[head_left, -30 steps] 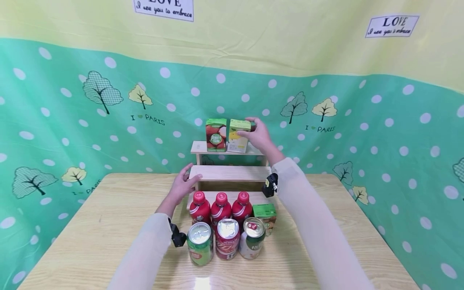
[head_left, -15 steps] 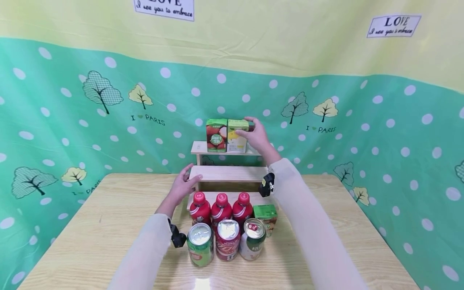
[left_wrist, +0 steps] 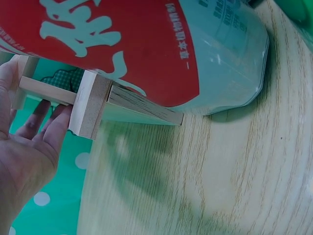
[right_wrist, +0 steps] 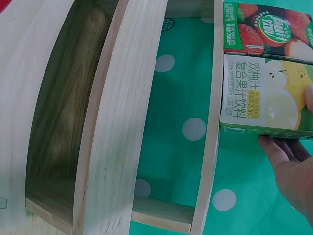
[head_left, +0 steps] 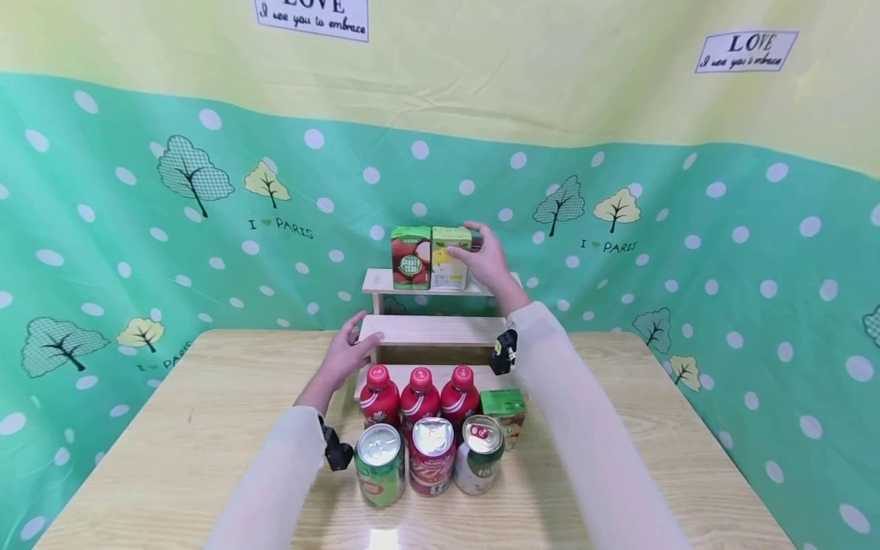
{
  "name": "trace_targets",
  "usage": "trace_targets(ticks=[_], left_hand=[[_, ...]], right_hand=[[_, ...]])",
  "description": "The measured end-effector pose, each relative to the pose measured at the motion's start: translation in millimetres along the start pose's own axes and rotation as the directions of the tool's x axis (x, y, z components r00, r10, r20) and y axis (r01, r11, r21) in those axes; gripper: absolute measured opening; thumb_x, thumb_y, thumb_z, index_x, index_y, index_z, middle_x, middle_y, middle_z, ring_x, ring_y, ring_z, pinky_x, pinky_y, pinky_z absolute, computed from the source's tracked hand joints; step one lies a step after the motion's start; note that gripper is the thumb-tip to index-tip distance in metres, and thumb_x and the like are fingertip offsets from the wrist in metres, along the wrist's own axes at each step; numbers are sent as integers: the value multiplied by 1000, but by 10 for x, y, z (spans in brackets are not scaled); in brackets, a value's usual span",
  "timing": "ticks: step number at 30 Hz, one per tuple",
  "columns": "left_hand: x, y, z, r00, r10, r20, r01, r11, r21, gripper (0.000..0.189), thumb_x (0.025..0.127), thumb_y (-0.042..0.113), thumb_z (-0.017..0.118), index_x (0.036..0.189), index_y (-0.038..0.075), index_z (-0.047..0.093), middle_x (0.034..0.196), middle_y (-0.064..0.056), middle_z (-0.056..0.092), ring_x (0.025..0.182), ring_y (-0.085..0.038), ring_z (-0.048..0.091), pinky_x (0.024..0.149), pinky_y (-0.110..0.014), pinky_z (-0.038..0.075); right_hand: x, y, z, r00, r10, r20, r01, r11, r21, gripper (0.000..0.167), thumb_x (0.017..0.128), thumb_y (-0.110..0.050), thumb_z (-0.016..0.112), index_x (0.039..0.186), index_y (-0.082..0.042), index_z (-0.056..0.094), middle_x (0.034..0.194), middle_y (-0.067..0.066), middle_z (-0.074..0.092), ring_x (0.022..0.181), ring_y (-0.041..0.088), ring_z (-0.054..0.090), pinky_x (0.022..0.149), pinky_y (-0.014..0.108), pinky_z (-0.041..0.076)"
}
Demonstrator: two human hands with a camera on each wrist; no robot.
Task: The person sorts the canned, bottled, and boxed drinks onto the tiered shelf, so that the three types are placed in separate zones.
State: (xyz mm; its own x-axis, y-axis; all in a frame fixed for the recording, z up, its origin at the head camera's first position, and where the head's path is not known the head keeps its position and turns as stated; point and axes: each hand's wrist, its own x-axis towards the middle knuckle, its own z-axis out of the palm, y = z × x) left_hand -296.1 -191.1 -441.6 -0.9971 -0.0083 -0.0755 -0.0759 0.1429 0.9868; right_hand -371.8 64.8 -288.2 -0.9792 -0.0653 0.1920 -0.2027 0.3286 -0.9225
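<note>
The yellow juice carton [head_left: 448, 275] looks likely to handle as a fairly light, stiff box: smooth coated card that may slide a little under dry fingers, and walls that could dent under a hard squeeze but should not break. If full, it will carry most of its weight below a high hold, so pushing near the top could tilt it. Its left side is against the lychee carton [head_left: 410, 263], so the free right edge, front to back, seems the best place to take it.

The right hand [head_left: 490, 258] pinches it just there, thumb on the front face, other fingers around the right side. The carton is directly left of this grip, upright on the top tier of the wooden stand [head_left: 440, 330], its lower part uncovered below the thumb.

Lower and to the left of that grip, the left hand [head_left: 341, 355] holds the middle tier's left end between thumb and fingers, though how firmly is hard to judge.
</note>
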Motion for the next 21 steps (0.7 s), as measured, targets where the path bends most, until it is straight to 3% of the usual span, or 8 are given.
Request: trace_targets(ticks=[17,21], left_hand=[[-2,-6,11,1000,-1,-10,2,1000,6,79,87,38,65,150,26,18,150,-23,29,131,-40,41,100,-52,45],[-18,2,10,1000,-8,-10,8,1000,7,79,86,39,65,150,28,19,150,-22,29,131,-41,40,100,-53,44]], right_hand=[[-21,45,16,999,-45,1,45,999,-19,68,84,-31,69,142,-22,34,132,10,51,119,24,52,102,36,46],[-31,47,11,999,-48,13,49,998,-38,73,85,-32,68,146,-25,29,141,9,45,127,24,47,107,37,41]])
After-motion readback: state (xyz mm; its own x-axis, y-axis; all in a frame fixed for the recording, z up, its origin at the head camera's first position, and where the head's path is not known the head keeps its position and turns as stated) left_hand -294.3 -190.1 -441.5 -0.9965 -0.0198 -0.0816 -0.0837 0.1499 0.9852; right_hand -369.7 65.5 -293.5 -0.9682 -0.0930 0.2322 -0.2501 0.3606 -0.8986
